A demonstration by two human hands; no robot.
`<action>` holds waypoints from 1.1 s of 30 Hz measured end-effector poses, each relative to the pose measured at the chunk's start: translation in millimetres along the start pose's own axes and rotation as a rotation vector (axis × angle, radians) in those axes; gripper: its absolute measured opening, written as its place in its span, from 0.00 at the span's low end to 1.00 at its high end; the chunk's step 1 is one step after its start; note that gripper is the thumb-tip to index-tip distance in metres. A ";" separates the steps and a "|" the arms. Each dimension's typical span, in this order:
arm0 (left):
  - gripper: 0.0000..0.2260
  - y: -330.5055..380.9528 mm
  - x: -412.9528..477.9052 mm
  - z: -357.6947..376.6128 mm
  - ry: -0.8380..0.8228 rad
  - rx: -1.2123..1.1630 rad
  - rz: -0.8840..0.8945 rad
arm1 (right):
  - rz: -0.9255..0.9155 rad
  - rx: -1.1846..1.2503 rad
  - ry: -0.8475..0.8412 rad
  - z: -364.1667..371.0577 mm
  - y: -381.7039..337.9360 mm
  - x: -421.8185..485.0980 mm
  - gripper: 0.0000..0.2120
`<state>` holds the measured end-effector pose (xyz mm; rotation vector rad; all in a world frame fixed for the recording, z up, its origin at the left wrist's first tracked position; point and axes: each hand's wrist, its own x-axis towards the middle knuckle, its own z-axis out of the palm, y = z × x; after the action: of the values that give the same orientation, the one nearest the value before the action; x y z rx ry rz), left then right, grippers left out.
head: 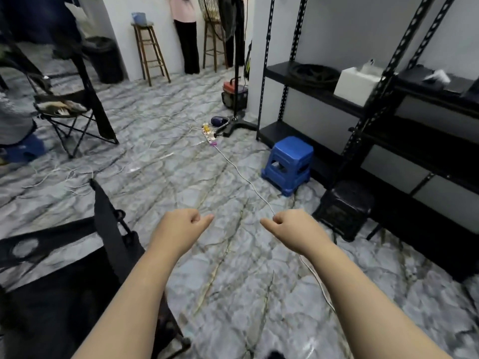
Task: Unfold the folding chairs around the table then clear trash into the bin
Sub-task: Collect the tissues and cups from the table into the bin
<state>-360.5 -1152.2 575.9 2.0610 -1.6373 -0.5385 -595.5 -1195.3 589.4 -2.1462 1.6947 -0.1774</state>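
Folding chair [51,294] just left of left hand [181,224], right hand [293,225] farther; both hands curled, empty.

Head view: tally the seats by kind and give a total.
Tall wooden stools: 2
Low plastic stools: 2, a blue stool and a black stool
Black folding chairs: 2
Total: 6. A blue shape at the left edge is too hidden to count.

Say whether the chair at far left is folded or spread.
Spread: the chair stands on crossed legs, its seat stretched flat.
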 end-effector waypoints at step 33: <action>0.26 -308.7 539.4 -236.5 0.523 -0.076 -0.631 | -1.023 -0.052 -0.507 53.6 -458.6 740.4 0.31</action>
<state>136.6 -1593.9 581.7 2.3813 -0.6564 -0.2093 28.2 -1805.2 609.3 -2.5934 0.2490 0.1330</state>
